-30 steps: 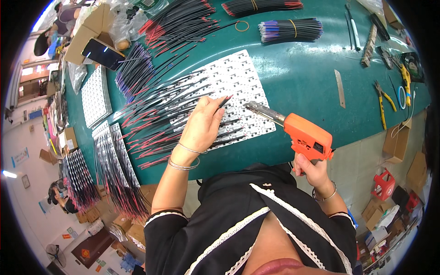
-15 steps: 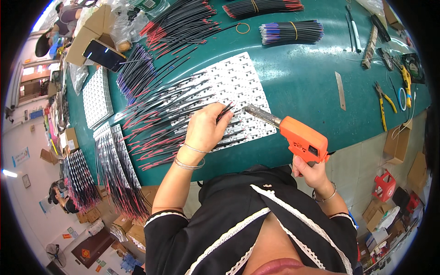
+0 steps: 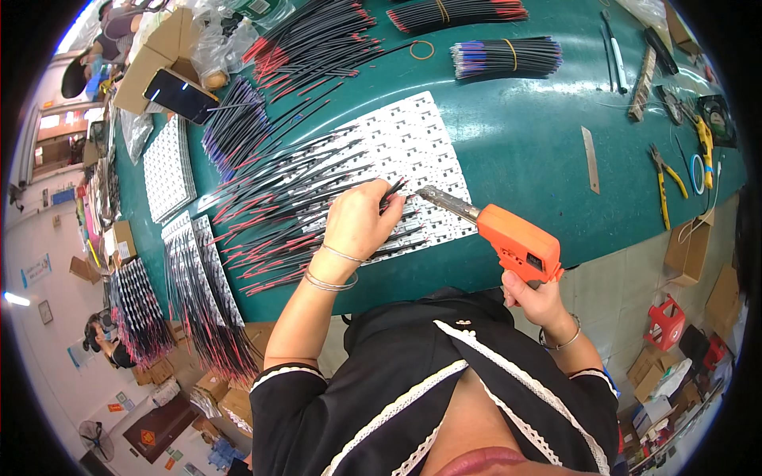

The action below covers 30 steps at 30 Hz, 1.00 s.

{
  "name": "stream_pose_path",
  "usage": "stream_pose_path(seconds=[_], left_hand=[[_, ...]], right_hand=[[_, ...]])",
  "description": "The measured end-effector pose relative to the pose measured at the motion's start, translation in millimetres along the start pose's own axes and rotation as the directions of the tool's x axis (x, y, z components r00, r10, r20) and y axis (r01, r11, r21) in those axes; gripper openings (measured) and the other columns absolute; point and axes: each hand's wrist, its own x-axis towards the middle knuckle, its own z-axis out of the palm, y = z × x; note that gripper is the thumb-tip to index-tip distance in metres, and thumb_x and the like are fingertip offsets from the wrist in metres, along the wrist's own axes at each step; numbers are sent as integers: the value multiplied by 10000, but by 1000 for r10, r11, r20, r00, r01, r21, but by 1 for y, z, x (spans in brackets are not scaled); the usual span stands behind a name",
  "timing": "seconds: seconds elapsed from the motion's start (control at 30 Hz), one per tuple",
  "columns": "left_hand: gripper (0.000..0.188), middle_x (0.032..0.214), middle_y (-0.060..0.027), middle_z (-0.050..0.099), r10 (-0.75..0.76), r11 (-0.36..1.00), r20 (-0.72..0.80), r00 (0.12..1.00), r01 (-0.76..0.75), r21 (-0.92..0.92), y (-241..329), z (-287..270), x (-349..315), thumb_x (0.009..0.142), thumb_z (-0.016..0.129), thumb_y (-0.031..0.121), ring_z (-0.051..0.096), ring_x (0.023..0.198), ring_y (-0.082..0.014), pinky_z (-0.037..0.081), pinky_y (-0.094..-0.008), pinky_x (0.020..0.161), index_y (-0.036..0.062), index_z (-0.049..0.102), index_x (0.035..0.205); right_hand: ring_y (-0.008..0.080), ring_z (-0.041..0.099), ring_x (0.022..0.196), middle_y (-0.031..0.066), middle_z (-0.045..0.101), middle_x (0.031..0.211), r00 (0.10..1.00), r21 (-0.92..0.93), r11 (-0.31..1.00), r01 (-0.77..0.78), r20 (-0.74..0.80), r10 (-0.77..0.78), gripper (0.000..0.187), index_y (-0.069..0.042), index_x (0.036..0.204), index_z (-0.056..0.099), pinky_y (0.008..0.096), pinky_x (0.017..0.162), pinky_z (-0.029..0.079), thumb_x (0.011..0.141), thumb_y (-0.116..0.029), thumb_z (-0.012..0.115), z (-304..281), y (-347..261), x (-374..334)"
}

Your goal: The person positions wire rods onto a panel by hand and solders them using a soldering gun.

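A white circuit board panel [image 3: 432, 151] lies on the table, with rows of thin black wires [image 3: 278, 210] with red ends fanning out to its left. Over its middle, my left hand [image 3: 361, 213] is closed, pinching black wires between thumb and fingers; their tips point right. The grip of an orange soldering gun [image 3: 516, 240] is in my right hand [image 3: 533, 298]. Its metal nozzle reaches left over the board, and the tip is close to the wire tips at my left fingers. Whether it touches them I cannot tell.
Loose wire piles [image 3: 313, 51] and banded wire bundles [image 3: 508, 57] lie at the far side. Wired boards [image 3: 202, 270] overhang the left edge near a board stack [image 3: 168, 170]. A phone [image 3: 181, 95] leans at a carton. At right are a blade [image 3: 590, 159] and pliers [image 3: 665, 178].
The soldering gun in my right hand has moved slightly left and up, its tip nearer the wires in my left hand. My left hand has shifted only a little to the right.
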Motion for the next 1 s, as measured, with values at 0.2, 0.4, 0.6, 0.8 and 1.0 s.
stream_pose_path(seconds=[0.2,0.4,0.6,0.8,1.0], left_hand=[[220,622,-182,552,4,1000,46,999,-4,-6,3,-6,1,768,584,191,541,593,-362,424,-418,543,9,524,659],[295,539,-187,476,30,1000,48,998,-30,3,2,-6,2,778,587,226,473,506,-362,371,-392,481,-8,504,618],[276,543,-153,531,-10,996,90,996,2,89,3,-5,2,786,565,245,538,539,-344,423,-412,511,24,529,624],[275,551,-153,539,-24,994,99,995,13,108,4,-4,3,779,568,245,547,548,-341,432,-412,514,25,531,619],[265,569,-163,546,-25,992,108,994,11,126,4,-4,4,771,573,241,550,562,-344,434,-421,520,24,537,622]], right_hand=[[58,464,479,32,530,718,1000,22,1000,8,-21,-7,343,17,1100,466,191,404,399,799,-96,586,-1,1,-1],[58,466,489,36,529,724,999,10,999,37,15,-37,360,17,1121,453,191,405,404,801,-86,582,-4,0,-1],[52,470,493,39,536,764,1000,10,1000,-11,-1,11,354,21,1106,464,185,404,404,799,-102,592,-1,-1,-1],[51,468,486,31,538,743,1000,10,1000,-7,0,7,329,21,1076,486,188,405,405,796,-110,597,0,-1,1],[51,467,482,25,535,714,1000,-12,1000,-3,11,4,288,21,1035,511,193,405,403,792,-106,600,0,0,2]])
